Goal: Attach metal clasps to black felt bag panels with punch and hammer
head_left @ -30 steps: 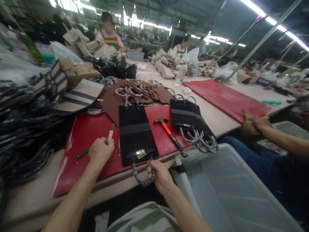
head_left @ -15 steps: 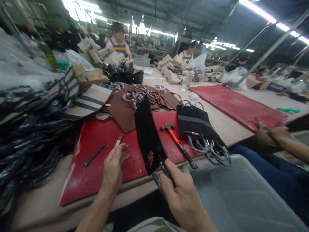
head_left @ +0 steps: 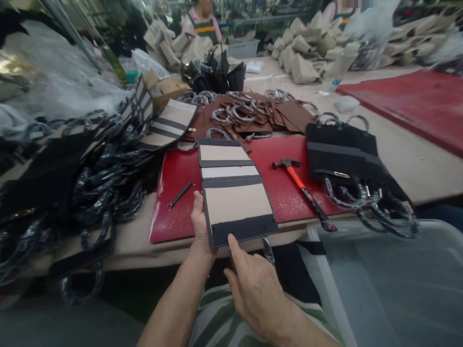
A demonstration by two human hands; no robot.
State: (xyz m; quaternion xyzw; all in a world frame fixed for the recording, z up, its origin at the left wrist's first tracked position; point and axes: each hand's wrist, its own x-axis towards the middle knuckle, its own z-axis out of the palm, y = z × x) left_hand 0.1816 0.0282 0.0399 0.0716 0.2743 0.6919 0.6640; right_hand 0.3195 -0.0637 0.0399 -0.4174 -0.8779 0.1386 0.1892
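Note:
A bag panel (head_left: 233, 190) with beige and black bands lies face down on the red cutting mat (head_left: 177, 212), its near edge overhanging the table. My left hand (head_left: 200, 221) grips the panel's left near edge, thumb on top. My right hand (head_left: 255, 289) holds the panel's near edge from below, index finger stretched onto the black band. A wrapped handle (head_left: 268, 250) hangs under the panel beside that hand. A thin metal tool (head_left: 179, 194) lies on the mat left of the panel.
An orange-handled hammer (head_left: 302, 188) lies on the mat to the right. A stack of black panels with wrapped handles (head_left: 347, 159) sits further right above a clear plastic bin (head_left: 390, 284). Brown pieces (head_left: 253, 115) lie behind; wrapped bags (head_left: 72, 178) are heaped at left. A person works at the far end.
The black panel was lifted by my right hand, turned over and laid down with its beige side up. My left hand moved from the mat to the panel's edge. The view tilted down.

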